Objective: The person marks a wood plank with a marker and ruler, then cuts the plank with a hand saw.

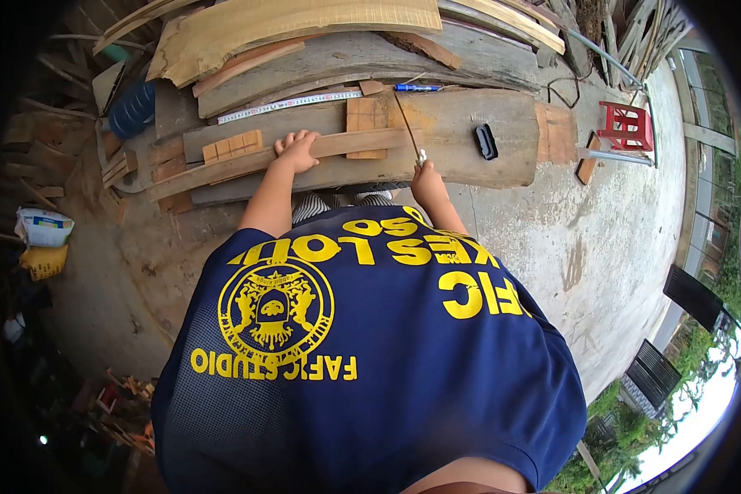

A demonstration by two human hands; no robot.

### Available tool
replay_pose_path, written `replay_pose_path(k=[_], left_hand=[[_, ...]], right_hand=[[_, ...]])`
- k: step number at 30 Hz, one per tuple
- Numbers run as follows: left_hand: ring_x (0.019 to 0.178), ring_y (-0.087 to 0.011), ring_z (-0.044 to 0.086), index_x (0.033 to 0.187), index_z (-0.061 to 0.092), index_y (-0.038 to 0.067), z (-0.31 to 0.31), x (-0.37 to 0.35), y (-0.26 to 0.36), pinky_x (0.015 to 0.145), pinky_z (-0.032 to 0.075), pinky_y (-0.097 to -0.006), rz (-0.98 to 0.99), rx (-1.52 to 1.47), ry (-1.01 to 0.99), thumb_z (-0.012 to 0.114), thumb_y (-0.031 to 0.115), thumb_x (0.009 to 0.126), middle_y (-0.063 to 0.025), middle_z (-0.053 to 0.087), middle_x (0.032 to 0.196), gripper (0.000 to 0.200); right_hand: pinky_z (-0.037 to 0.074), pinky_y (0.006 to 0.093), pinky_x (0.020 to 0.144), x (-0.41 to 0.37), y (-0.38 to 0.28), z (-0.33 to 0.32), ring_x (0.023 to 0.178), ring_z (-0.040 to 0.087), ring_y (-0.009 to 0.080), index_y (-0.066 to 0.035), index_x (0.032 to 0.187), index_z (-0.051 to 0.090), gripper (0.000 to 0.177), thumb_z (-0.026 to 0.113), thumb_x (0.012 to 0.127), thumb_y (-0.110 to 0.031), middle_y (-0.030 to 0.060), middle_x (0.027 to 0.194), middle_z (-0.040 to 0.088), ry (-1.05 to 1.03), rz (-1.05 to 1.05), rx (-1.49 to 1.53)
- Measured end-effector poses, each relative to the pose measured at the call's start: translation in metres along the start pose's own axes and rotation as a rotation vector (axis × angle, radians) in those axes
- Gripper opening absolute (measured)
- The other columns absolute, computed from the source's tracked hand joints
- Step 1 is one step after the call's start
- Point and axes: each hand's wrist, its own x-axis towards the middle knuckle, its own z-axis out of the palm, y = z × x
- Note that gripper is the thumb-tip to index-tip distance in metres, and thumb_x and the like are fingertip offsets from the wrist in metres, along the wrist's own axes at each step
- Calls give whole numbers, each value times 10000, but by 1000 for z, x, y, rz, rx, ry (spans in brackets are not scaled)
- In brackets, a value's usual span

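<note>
My left hand lies over a long narrow wooden strip, its fingers bent over the strip's far edge. In my closed right hand is the white handle of a thin-bladed handsaw. The blade points away from me and crosses the strip near its right end. Whether it has cut into the wood is too small to tell. Under the strip lies a short wooden block, and a second block with marked lines is left of my left hand. All this rests on a wide weathered plank.
Beyond the strip lie a white measuring tape and a blue marker. A black oblong tray-like object sits at the right. Long boards are stacked behind. A red plastic stool and a blue water bottle stand at the sides.
</note>
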Motion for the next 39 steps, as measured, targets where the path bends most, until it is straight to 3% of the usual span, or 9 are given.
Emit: replay_pose_path(k=[8, 26, 32, 35, 37, 39], left_hand=[[1281, -242, 284, 1297, 433, 260, 2, 2, -2, 1034, 139, -461, 10, -6, -8, 726, 278, 726, -2, 406, 1336, 642], [1255, -236, 316, 1273, 441, 244, 8, 2, -4, 1003, 176, -448, 15, 19, 34, 737, 302, 704, -2, 419, 1310, 644], [1230, -227, 362, 1212, 506, 184, 8, -1, -2, 1026, 179, -427, -43, -34, 108, 620, 105, 702, -34, 489, 1244, 528], [1227, -235, 371, 1193, 529, 157, 10, -6, -22, 1033, 185, -438, -55, -56, 272, 573, 67, 677, -43, 502, 1225, 525], [1213, -262, 382, 1189, 527, 143, 7, -15, -36, 1028, 212, -457, -21, -37, 450, 651, 105, 631, -45, 495, 1222, 573], [1224, -253, 371, 1195, 529, 142, 0, -30, -46, 1041, 199, -462, -47, -64, 483, 637, 86, 641, -43, 490, 1225, 567]], right_hand=[[466, 550, 744, -16, 28, 3, 842, 585, 499, 21, 1026, 423, 298, 416, 928, -261, 330, 877, 606, 17, -22, 11], [471, 547, 725, -27, 19, 8, 830, 590, 490, 25, 1018, 451, 302, 417, 927, -261, 329, 866, 606, 73, 17, 89], [467, 546, 729, -30, 15, 7, 827, 590, 484, 21, 1015, 455, 297, 419, 926, -260, 317, 860, 611, 65, -13, 83], [465, 550, 722, -32, 8, 9, 818, 592, 480, 17, 1010, 453, 290, 421, 926, -260, 311, 844, 613, 67, -60, 82], [464, 556, 698, -34, 0, 11, 791, 594, 478, 2, 1009, 442, 274, 426, 926, -259, 310, 823, 613, 71, -101, 82], [464, 557, 693, -35, -9, 11, 787, 594, 478, -4, 1008, 437, 270, 427, 926, -261, 311, 820, 612, 65, -143, 89]])
